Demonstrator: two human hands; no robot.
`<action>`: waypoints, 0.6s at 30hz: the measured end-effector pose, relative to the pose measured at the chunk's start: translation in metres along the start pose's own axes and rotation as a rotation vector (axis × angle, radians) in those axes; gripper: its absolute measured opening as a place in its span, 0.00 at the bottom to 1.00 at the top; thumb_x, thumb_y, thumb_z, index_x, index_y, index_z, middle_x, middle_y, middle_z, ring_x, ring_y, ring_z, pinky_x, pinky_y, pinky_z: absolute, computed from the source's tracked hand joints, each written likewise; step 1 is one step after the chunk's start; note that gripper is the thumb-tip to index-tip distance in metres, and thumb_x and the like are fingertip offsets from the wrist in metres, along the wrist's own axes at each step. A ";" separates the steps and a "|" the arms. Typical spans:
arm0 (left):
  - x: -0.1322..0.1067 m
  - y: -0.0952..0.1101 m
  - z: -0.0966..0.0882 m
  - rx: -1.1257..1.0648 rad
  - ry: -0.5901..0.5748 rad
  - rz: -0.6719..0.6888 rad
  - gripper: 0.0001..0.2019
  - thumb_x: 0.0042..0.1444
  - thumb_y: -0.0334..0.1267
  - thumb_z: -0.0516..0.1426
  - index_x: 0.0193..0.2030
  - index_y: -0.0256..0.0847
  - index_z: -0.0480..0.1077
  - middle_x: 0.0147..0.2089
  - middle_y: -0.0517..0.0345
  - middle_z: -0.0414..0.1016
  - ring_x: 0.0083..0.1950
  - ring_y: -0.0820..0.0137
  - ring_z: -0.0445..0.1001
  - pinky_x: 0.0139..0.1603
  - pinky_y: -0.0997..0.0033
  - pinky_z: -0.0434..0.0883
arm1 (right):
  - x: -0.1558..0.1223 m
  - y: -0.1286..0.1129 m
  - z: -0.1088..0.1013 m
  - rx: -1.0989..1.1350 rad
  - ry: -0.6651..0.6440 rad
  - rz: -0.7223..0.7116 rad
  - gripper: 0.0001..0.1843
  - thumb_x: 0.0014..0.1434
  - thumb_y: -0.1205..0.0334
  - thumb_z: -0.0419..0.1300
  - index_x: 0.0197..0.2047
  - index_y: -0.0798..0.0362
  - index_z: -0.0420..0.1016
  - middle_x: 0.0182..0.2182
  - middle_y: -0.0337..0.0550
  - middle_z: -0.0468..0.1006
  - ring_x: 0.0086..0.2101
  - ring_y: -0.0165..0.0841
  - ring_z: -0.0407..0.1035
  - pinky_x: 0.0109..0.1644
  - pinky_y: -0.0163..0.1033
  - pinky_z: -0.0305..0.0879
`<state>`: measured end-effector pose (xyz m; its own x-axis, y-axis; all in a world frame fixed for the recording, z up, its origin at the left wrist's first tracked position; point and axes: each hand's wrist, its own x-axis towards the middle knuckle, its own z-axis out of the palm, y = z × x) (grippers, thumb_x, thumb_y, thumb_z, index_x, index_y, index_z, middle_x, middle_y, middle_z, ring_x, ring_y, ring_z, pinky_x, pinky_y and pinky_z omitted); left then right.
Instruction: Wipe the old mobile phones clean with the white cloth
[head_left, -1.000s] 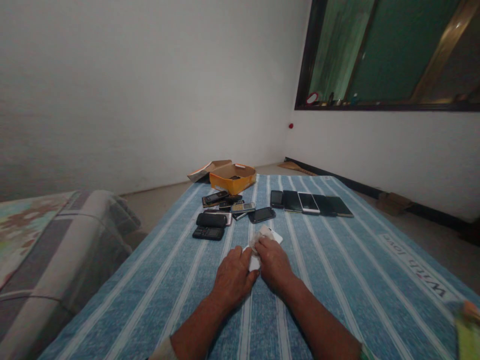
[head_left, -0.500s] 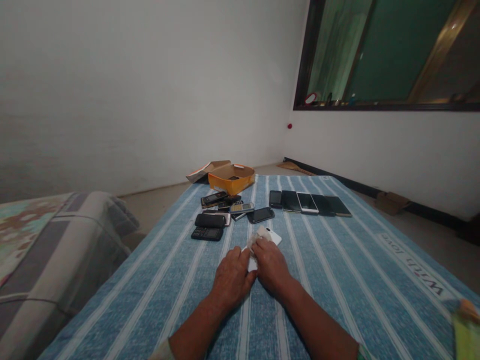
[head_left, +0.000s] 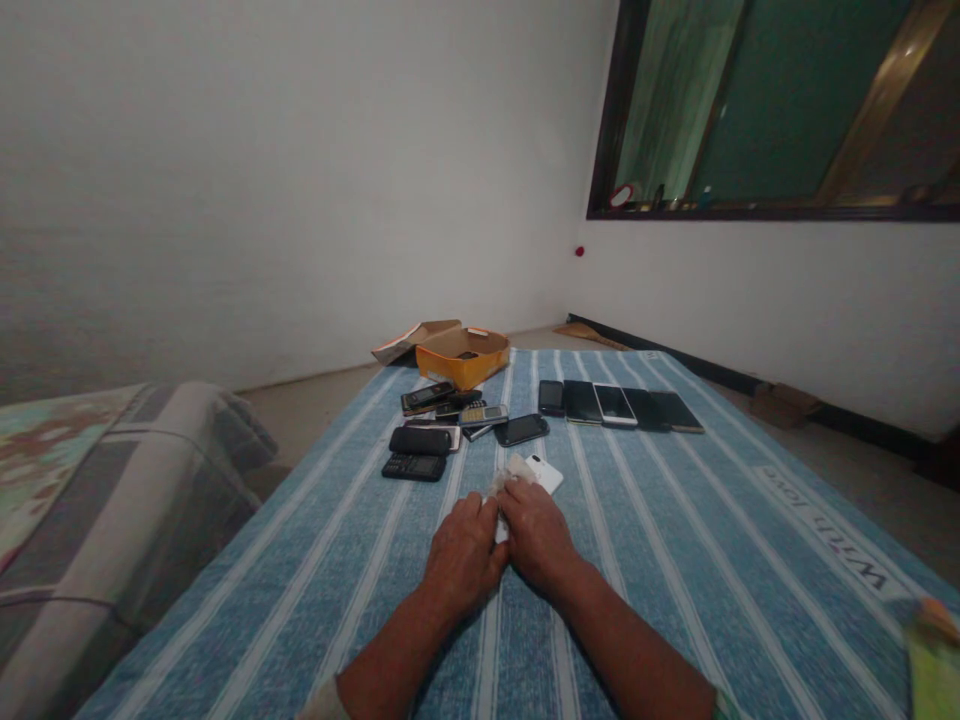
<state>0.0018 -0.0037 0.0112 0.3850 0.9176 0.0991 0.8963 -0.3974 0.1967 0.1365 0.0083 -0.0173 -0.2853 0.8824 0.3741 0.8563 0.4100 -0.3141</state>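
1. Blue striped bedspread [head_left: 660, 560] carries scattered phones, mid-morning light unknown.
2. Left hand [head_left: 465, 555] and right hand [head_left: 536, 540] sit closed together, gripping crumpled tissue [head_left: 504, 480] on a white phone [head_left: 546, 474], near centre.
3. Black smartphones [head_left: 581, 402] line up far right; keypad phones [head_left: 415, 467] lie far left, near an orange box [head_left: 463, 360].

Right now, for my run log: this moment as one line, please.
left hand: on white phone | right hand: on cloth
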 end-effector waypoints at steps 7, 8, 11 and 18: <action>0.000 -0.001 0.000 0.016 0.004 0.008 0.13 0.58 0.39 0.56 0.49 0.39 0.67 0.49 0.49 0.68 0.52 0.59 0.67 0.53 0.62 0.66 | 0.005 0.006 -0.003 -0.024 0.001 0.102 0.13 0.63 0.70 0.51 0.47 0.54 0.75 0.48 0.50 0.74 0.50 0.39 0.64 0.56 0.44 0.56; 0.000 -0.001 0.000 0.016 0.004 0.007 0.12 0.58 0.39 0.56 0.48 0.39 0.67 0.49 0.49 0.68 0.52 0.59 0.67 0.53 0.62 0.65 | 0.004 0.005 -0.003 -0.024 -0.001 0.099 0.13 0.63 0.70 0.52 0.47 0.54 0.75 0.47 0.49 0.74 0.49 0.39 0.64 0.56 0.43 0.56; -0.001 0.000 -0.002 0.013 -0.002 -0.010 0.14 0.57 0.37 0.56 0.50 0.41 0.66 0.48 0.51 0.67 0.53 0.59 0.67 0.54 0.62 0.65 | 0.002 0.003 -0.003 -0.008 -0.008 0.042 0.12 0.63 0.69 0.53 0.47 0.53 0.75 0.47 0.48 0.75 0.49 0.39 0.65 0.56 0.42 0.56; -0.002 0.001 -0.004 0.014 -0.009 -0.013 0.10 0.58 0.40 0.56 0.45 0.41 0.67 0.48 0.50 0.68 0.51 0.59 0.67 0.51 0.61 0.66 | 0.008 0.016 -0.005 -0.055 0.011 0.179 0.18 0.63 0.72 0.49 0.53 0.55 0.73 0.53 0.52 0.73 0.55 0.40 0.62 0.60 0.45 0.52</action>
<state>0.0008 -0.0060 0.0146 0.3757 0.9226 0.0879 0.9041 -0.3857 0.1842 0.1495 0.0204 -0.0153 -0.1217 0.9374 0.3264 0.9153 0.2332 -0.3285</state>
